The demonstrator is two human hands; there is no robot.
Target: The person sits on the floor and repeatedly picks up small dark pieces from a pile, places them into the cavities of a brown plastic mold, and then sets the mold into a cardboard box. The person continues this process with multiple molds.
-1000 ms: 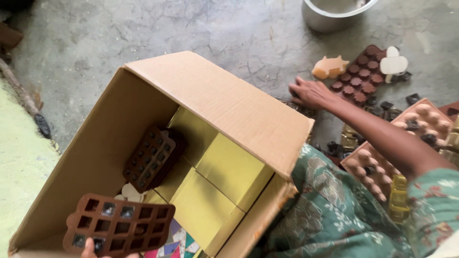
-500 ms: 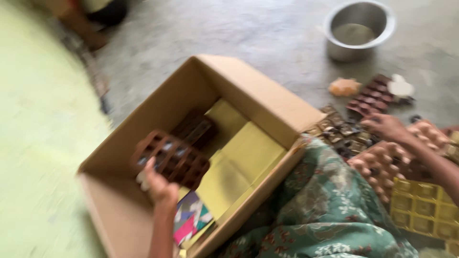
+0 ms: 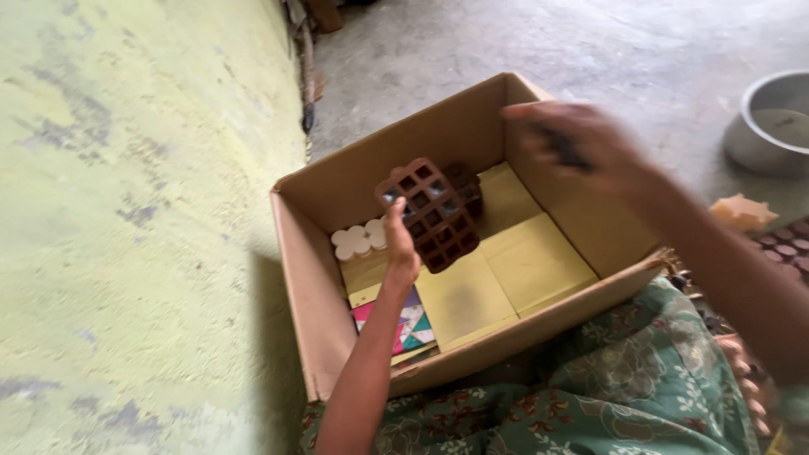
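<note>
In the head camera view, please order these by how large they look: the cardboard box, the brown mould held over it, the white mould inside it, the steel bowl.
1. Cardboard box, clearly largest.
2. Brown mould in the left hand; it is nearer the camera, so its rank is unsure.
3. Steel bowl, cut off by the frame edge.
4. White mould, partly hidden.

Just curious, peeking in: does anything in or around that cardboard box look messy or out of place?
Nothing is spilled or broken. The brown mould tray in the left hand is tilted over the yellow boxes in the cardboard box. The right hand is blurred, holding something small and dark.
</note>
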